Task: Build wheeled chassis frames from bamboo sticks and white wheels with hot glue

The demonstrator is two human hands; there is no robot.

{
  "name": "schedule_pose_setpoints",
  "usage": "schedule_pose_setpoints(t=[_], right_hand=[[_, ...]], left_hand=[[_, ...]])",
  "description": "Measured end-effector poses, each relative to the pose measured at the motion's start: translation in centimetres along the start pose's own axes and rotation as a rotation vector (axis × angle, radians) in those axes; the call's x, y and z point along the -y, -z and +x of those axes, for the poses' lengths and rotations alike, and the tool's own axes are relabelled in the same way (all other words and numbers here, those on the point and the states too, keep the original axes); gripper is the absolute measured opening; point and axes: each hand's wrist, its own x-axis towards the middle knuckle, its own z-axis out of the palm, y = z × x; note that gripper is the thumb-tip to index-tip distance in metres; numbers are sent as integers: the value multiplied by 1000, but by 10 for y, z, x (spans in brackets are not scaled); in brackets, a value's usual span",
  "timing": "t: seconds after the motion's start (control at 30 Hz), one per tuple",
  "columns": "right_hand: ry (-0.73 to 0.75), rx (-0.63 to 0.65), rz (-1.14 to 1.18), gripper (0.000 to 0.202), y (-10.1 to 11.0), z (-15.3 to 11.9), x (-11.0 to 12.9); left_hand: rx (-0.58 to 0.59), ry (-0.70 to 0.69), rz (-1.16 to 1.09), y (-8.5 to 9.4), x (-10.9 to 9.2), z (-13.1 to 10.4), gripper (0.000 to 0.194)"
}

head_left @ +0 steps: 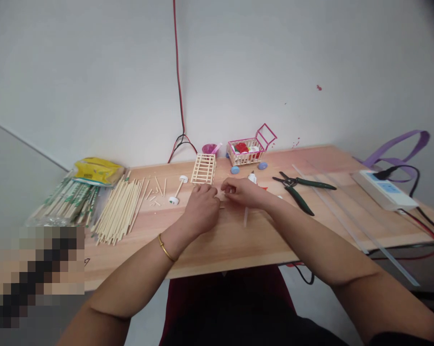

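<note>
My left hand is closed at the middle of the wooden table, its fingers curled round something too hidden to name. Close to its right, my right hand pinches at something small that I cannot make out. A short stick end shows between the hands. Just behind them stands a small slatted stick frame. Left of the frame lies a stick axle with white wheels. A white glue gun is partly hidden behind my right hand, with a clear glue stick below it.
Loose sticks, cut pieces and bagged sticks with a yellow packet lie left. A small stick cart stands at the back. Green-handled pliers, clear rods and a power strip are right.
</note>
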Motion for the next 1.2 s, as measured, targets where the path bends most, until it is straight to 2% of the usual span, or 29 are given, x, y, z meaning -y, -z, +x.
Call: schedule_pose_setpoints(t=[0.23,0.43,0.63,0.9,1.2], right_hand=[[7,42,81,16,1,-2,1],[-17,48,136,24,1,-3,-3],[5,77,172,29,1,-2,-2],[41,72,191,25,2,-3,2],[79,99,145,19,0,-2,2]], left_hand=[[70,5,8,-2,3,3,16],[57,69,-7,2,7,2,17],[77,87,-117,9,12,-1,14],[69,98,-162,11,12,-4,15],[124,110,-195,17,12,-5,17]])
